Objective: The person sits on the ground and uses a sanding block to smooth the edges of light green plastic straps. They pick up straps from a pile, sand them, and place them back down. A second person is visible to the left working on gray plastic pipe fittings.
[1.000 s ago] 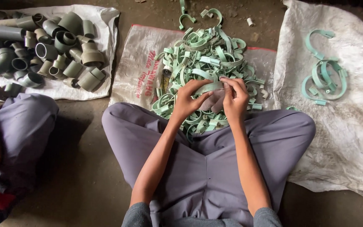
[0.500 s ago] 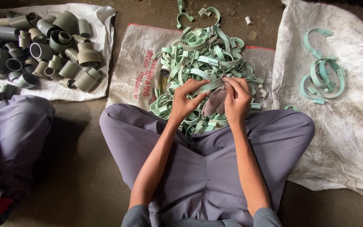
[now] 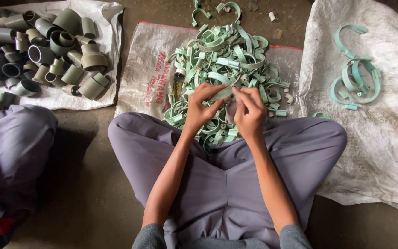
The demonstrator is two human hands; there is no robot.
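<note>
A: Pale green clip (image 3: 222, 92), a curved plastic strip: you hold it between both hands just above the near edge of the green heap, in front of your crossed legs.

B: How do your hands stand on it?

A: Your left hand (image 3: 201, 108) has its fingers curled and pinches the left end of the strip between thumb and forefinger. Your right hand (image 3: 249, 110) is bent at the knuckles, with its fingertips (image 3: 237, 92) closed on the right end. Both hands are gripping; neither palm lies flat.

B: What lies under and around them?

A: The heap of green clips (image 3: 226, 55) rests on a woven sack (image 3: 148, 69) spread on the ground, with red edging and red print on it. The heap reaches from the far edge of the sack down to your lap, and some clips touch your grey trousers (image 3: 226, 184). A few stray clips lie on the bare floor beyond the sack.

B: And to the sides?

A: To your right, a white cloth (image 3: 383, 138) carries a small group of larger turquoise clamps (image 3: 355, 78), well apart from the heap. To your left, a second white sack (image 3: 102, 18) holds a pile of grey pipe fittings (image 3: 47, 50), elbows and couplings lying at all angles. Nearer on that side, another person's knee (image 3: 19, 138) in grey cloth enters the view; that person's hands cannot be made out.
</note>
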